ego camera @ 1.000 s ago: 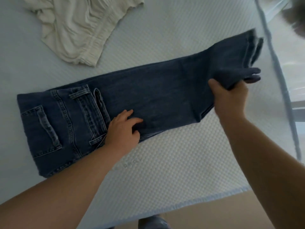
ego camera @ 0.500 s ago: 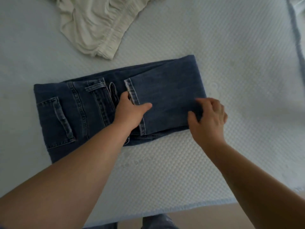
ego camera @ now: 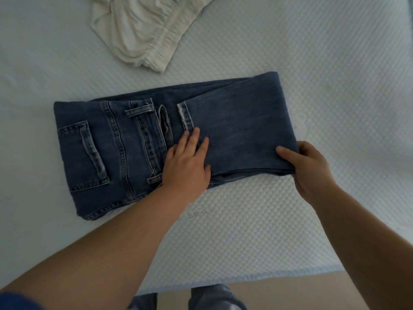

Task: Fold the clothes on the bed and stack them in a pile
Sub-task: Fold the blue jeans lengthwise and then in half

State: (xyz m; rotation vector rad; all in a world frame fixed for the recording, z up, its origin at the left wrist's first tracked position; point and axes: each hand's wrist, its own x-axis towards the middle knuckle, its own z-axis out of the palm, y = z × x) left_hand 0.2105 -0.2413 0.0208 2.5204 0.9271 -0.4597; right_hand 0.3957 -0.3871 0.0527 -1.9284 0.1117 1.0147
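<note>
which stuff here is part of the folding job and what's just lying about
Part of the job:
- jeans, half folded; left hand flat on them, right hand gripping the folded end
- cream garment, still crumpled

Just there:
- bed, the work surface
- floor below its edge

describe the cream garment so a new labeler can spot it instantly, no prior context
Start at the pale quilted bed, then find the folded blue jeans at its centre. Look beyond the jeans to the frame's top edge: the cream garment lies there crumpled, apart from the denim. It is the only light, unfolded piece, with a gathered elastic band; neither hand touches it.
</note>
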